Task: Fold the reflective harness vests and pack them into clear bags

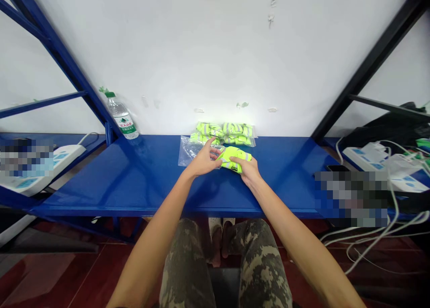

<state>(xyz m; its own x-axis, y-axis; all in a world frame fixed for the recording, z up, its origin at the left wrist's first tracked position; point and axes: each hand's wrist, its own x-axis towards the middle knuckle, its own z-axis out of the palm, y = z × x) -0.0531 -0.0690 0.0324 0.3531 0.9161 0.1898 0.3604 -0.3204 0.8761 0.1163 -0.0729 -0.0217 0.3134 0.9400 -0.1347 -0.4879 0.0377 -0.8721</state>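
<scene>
A folded bundle of neon-yellow fabric with silver reflective strips, like a rolled reflective vest (228, 155), is held above the blue table. My right hand (249, 168) grips its right end, thumb on top. At the bundle's left end is my left hand (205, 159), fingers apart, thumb close to the fabric; whether it touches cannot be made out. Beneath and beside my left hand lies a clear plastic bag (187, 151). Several similar yellow bundles in clear bags (238, 130) are stacked just behind, against the wall.
On the blue table (151, 182), a water bottle with a green cap (123, 117) stands by the wall at left. White power strips lie at left (63, 162) and right (364, 158). Loose white cables (393, 214) hang at the right. Metal frame posts flank the table.
</scene>
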